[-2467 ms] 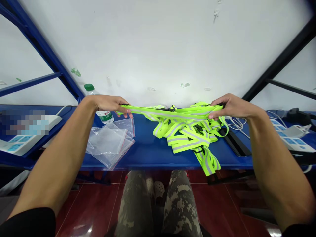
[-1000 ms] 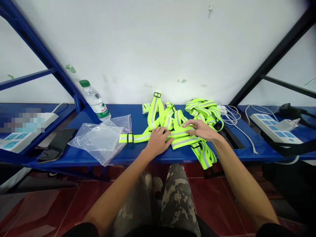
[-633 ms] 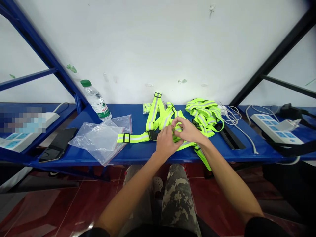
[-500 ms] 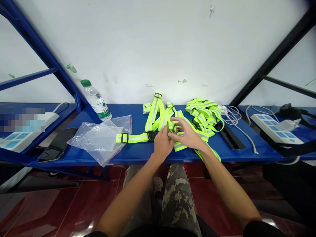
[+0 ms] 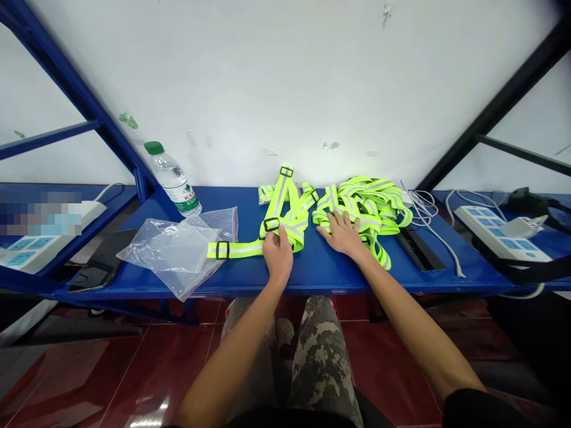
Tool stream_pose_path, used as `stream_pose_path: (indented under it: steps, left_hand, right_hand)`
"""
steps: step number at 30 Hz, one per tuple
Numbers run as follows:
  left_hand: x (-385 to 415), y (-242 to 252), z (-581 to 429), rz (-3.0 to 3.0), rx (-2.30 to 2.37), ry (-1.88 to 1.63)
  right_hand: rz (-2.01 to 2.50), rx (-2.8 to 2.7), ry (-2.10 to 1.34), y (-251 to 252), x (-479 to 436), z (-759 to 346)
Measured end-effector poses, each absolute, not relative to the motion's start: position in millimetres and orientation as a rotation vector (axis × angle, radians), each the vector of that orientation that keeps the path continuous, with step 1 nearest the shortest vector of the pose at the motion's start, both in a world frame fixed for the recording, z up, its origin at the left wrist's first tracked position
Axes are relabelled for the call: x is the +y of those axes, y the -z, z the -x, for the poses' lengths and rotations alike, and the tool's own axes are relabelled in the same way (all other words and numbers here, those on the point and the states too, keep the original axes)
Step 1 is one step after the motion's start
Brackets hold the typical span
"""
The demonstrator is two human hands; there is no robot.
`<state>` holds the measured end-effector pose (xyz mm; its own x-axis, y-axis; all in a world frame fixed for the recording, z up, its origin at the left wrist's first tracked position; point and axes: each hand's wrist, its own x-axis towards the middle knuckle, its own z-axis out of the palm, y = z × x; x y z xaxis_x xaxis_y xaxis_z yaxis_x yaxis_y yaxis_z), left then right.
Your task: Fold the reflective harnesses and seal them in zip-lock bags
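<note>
A neon-yellow reflective strap harness (image 5: 285,208) with black buckles lies spread on the blue shelf top (image 5: 312,270). My left hand (image 5: 277,255) pinches one of its straps near a black buckle. A tangled pile of the same yellow straps (image 5: 368,202) sits just to the right. Flat on the edge of that pile rests my right hand (image 5: 342,233), fingers spread, holding nothing. One loose strap end with a buckle (image 5: 223,249) lies over the clear plastic bags (image 5: 178,249).
A water bottle (image 5: 172,178) with a green cap stands at the back left. A dark phone (image 5: 100,261) lies left of the bags. A black flat device (image 5: 417,249), white cables (image 5: 428,208) and power strips (image 5: 499,232) lie to the right. The shelf's front edge runs above my knees.
Both hands lowered a stretched strap onto the shelf and worked together at the middle. Now they have parted: the left stays on one harness, the right has pushed the other straps rightward.
</note>
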<state>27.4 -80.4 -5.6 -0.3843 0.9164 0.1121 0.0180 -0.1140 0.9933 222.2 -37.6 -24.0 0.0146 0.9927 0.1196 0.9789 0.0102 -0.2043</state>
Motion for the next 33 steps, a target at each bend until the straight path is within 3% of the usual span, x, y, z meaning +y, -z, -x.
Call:
stream_pose_path:
  steps: [4,7,11,16,20,27,33]
  left_hand:
    - [-77,5,-29,-0.706,1.254,-1.549]
    - [-76,4,-33,-0.598,1.205,-1.545]
    - [-75,0,-37,-0.512,1.125,-1.516]
    - [-70,-6,-27,-0.525,1.008,-1.315]
    - [-70,-6,-8,-0.860,1.243,-1.212]
    - [-87,0,10,-2.068,1.775,-1.260]
    - [-89,9,15,-2.248,1.860,-1.106]
  right_hand:
    - [1.975,-1.928,-0.056,16,-22,-210]
    - [1.647,-1.862,0.057,11,-44,-190]
    - [1.154,-2.137,0.118,10,-77,-166]
    - [1.091,-2.380,0.174,17,-77,-163]
    - [1.076,-2.490,0.170,19,-71,-165]
    - [1.092,-2.515,0.242,22,-75,-163]
    - [1.196,-2.477,0.189,17,-82,-167]
